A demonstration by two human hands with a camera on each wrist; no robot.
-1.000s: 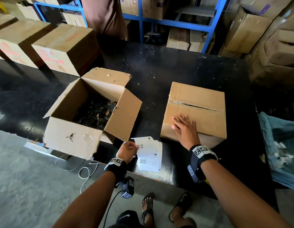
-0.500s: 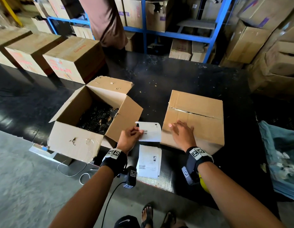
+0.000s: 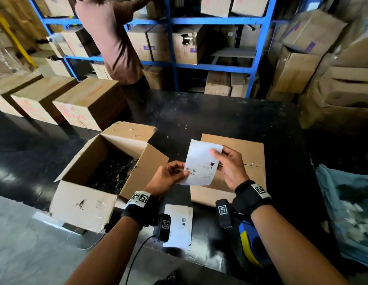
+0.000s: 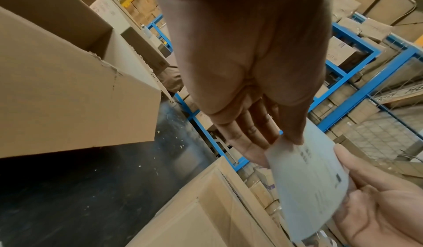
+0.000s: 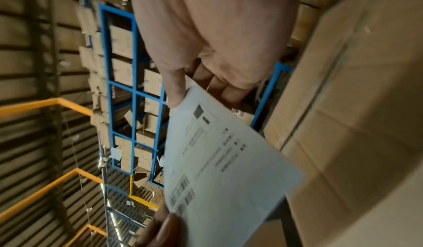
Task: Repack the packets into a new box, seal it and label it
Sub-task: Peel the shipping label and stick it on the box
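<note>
A white printed label (image 3: 201, 161) is held up between both hands above the black table. My left hand (image 3: 170, 175) pinches its lower left edge by the barcodes, and my right hand (image 3: 228, 163) pinches its right side; the same label (image 4: 313, 176) (image 5: 224, 160) shows in both wrist views. Behind it sits the closed brown box (image 3: 251, 153) with its flaps down. To the left stands an open worn box (image 3: 92, 177) with dark packets (image 3: 111, 171) inside. More labels (image 3: 179, 225) lie stacked at the table's near edge.
Three closed boxes (image 3: 88, 101) line the table's far left. A person in a brown shirt (image 3: 111, 38) stands at the blue shelving (image 3: 211, 19) full of cartons. Cartons pile up at the right (image 3: 333, 79). A blue bag (image 3: 347, 212) hangs off the right edge.
My left hand lifted one label off the stack and raised it. My right hand left the closed box's top and took hold of the label's right side.
</note>
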